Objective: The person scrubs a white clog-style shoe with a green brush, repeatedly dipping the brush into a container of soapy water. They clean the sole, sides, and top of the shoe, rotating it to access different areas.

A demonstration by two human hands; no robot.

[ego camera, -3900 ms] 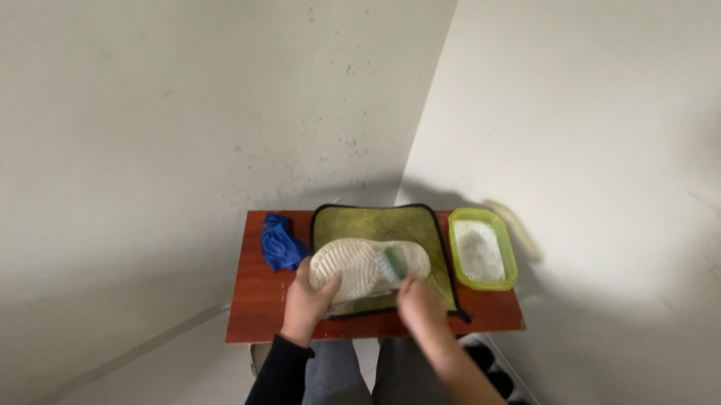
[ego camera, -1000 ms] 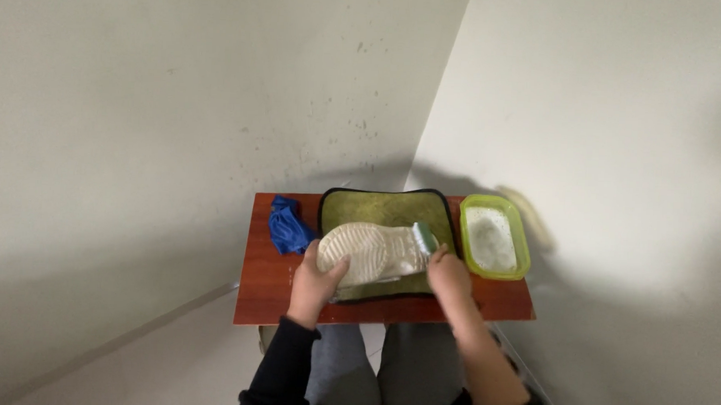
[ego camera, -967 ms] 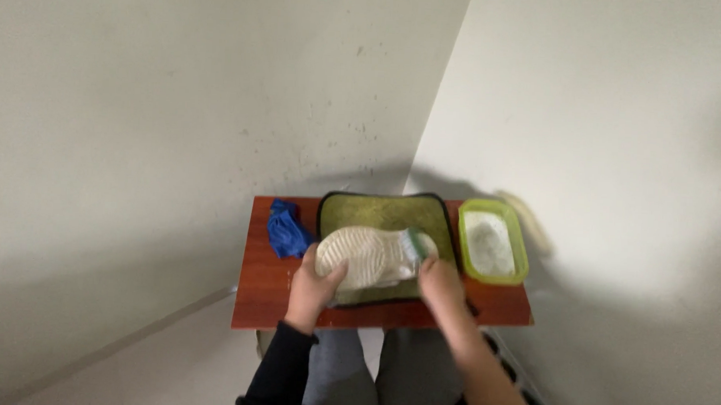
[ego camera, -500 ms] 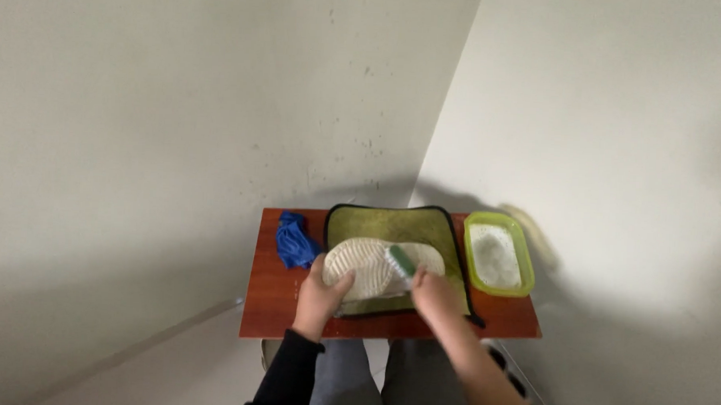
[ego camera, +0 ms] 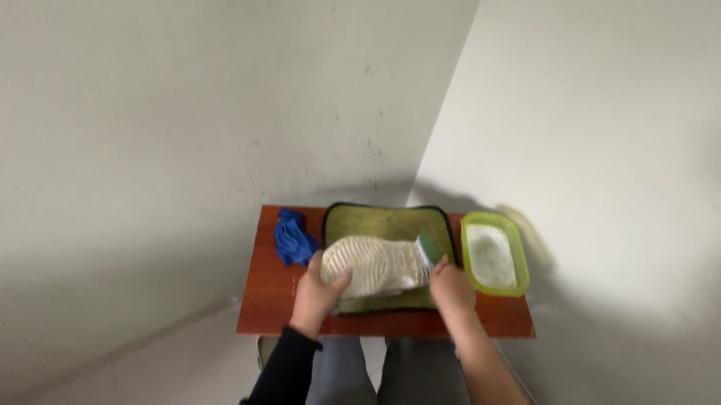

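- On a small red-brown table (ego camera: 261, 303) set into a room corner, the left hand (ego camera: 316, 293) clamps the heel end of a pale shoe (ego camera: 374, 264), thumb and fingers curled over its edge.
- At the toe end, the right hand (ego camera: 452, 285) closes around a small green-and-white brush (ego camera: 427, 249), bristle end touching the sole.
- Turned sole up, the shoe lies across a green mat (ego camera: 376, 223) with a dark border, which covers the middle of the table.
- Just right of the mat sits a shallow green-rimmed tub (ego camera: 521, 268) of white powder or foamy liquid; which one cannot be told from here.
- Left of the mat, a crumpled blue cloth (ego camera: 293, 238) lies near the left hand.
- Below the table edge, the person's knees and a dark sleeve (ego camera: 282, 375) show.
- Likely risk: the tub stands close to the brushing elbow's path, so a wide stroke could knock it and spill its contents over the table.
- Likely risk: only one hand steadies the shoe, so hard pressure at the toe could twist it off the mat.
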